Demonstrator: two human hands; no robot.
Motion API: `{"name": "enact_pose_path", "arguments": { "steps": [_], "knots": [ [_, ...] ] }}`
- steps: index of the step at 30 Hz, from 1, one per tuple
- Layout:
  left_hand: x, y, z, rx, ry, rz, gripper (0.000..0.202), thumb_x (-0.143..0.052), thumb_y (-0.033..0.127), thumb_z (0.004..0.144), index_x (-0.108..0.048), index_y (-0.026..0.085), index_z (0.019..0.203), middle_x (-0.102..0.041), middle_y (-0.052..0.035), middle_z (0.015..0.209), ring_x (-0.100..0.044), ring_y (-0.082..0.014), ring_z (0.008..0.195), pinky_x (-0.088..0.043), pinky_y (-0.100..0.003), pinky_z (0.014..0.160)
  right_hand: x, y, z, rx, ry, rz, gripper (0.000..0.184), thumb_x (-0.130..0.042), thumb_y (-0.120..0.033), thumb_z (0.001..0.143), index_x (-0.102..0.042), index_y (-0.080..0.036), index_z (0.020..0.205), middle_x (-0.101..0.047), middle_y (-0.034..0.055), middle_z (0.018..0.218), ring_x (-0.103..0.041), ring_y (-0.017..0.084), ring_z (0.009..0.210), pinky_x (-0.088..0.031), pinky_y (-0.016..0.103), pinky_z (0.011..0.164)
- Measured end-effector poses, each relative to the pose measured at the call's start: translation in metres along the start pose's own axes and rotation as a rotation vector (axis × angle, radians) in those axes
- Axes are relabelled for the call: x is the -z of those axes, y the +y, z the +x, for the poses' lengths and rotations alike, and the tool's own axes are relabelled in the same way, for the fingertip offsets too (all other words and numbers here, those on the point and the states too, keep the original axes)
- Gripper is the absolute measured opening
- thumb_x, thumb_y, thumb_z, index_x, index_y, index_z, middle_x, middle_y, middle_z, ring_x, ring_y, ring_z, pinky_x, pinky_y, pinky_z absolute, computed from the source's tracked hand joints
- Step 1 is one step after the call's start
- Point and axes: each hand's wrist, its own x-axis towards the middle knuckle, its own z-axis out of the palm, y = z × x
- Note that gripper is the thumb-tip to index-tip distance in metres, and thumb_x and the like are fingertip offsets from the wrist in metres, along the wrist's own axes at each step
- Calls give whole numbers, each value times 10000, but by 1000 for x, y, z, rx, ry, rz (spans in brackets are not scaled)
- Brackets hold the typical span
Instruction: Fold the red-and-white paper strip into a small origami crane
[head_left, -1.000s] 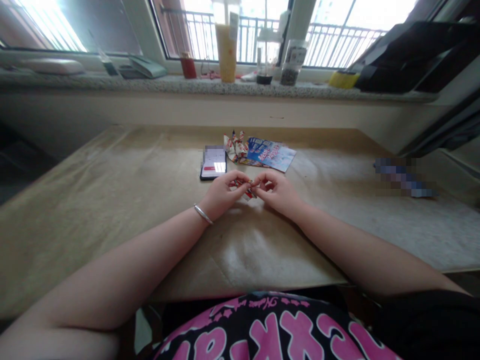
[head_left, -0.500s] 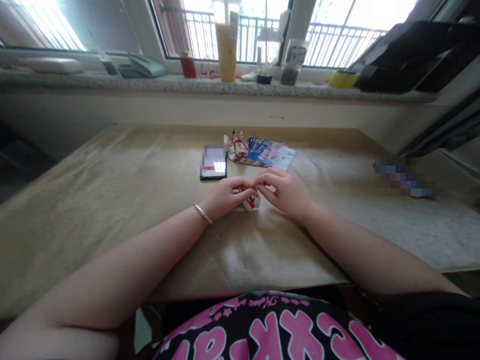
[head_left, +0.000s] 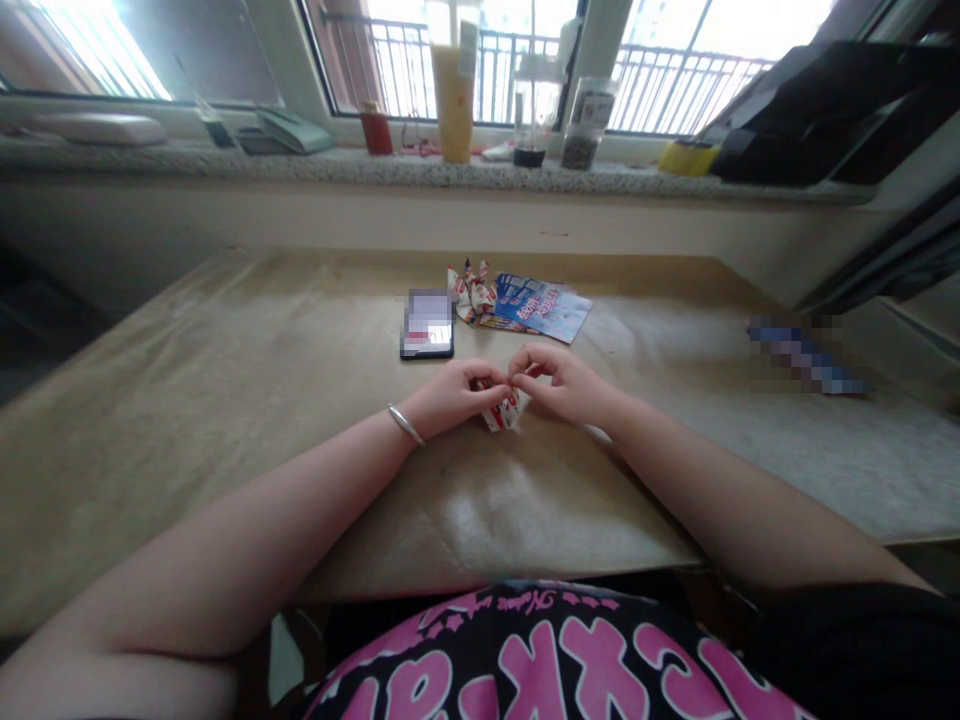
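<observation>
Between my hands, just above the table, is a small red-and-white printed paper piece (head_left: 501, 414), folded or creased; its exact kind is unclear. My left hand (head_left: 463, 392), with a silver bangle on the wrist, pinches its upper left side between thumb and fingers. The thumb and fingertips of my right hand (head_left: 559, 378) come together at its upper right edge, touching the left fingertips. My fingers cover the top of the piece. Beyond them lies a bunch of similar red-and-white folded papers (head_left: 474, 298).
A phone (head_left: 427, 325) lies left of the paper bunch, and blue printed cards (head_left: 540, 305) lie fanned to its right. A blurred blue strip-like item (head_left: 810, 355) is at the table's right. Bottles, including a yellow one (head_left: 454, 105), line the windowsill (head_left: 300, 172).
The paper piece has tilted and dropped slightly toward me. My right hand has shifted a little down, its fingers more curled; the left hand has barely moved.
</observation>
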Motion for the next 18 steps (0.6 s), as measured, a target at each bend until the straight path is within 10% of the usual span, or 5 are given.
{"name": "enact_pose_path", "arguments": {
  "steps": [18],
  "knots": [
    [-1, 9, -3, 40, 76, -34, 252, -620, 376, 724, -637, 125, 724, -645, -29, 637, -583, -112, 552, -464, -201, 491, 2, -3, -3, 177, 139, -338, 44, -550, -172, 721, -555, -216, 721, -591, 2, 713, -540, 143, 718, -431, 283, 674]
  ]
}}
